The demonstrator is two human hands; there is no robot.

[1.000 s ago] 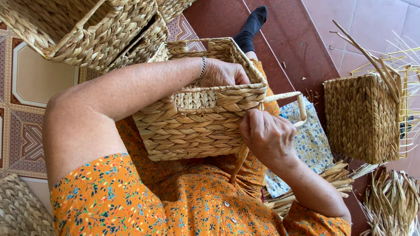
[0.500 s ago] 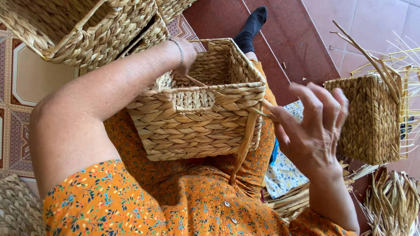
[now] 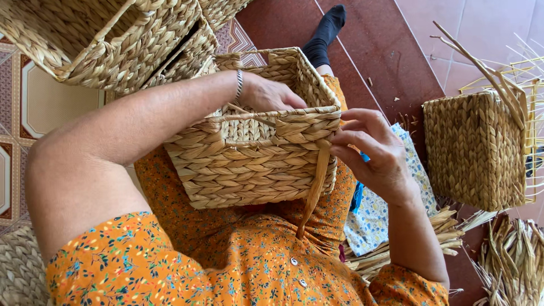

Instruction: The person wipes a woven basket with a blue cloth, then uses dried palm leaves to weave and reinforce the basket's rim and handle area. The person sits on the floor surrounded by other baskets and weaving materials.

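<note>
A rectangular woven straw basket [image 3: 249, 167] rests on my lap, its open top facing away from me. My left hand [image 3: 266, 95] reaches inside it and presses on the inner wall near the rim, fingers closed on the weave. My right hand [image 3: 371, 150] is at the basket's right corner, thumb and fingers pinching the top of a loose flat straw strand [image 3: 314, 190] that hangs down the front. A thin bracelet sits on my left wrist.
Finished woven baskets [image 3: 107, 39] are stacked at the upper left. A half-woven basket [image 3: 476, 147] with upright loose stalks stands on the right. Loose straw bundles [image 3: 510, 266] lie at the lower right, and a patterned cloth [image 3: 379, 215] beside my leg.
My right hand, spread open in the air half a second ago, has come back to the basket's corner and taken the hanging strand. My left hand has shifted deeper inside the rim.
</note>
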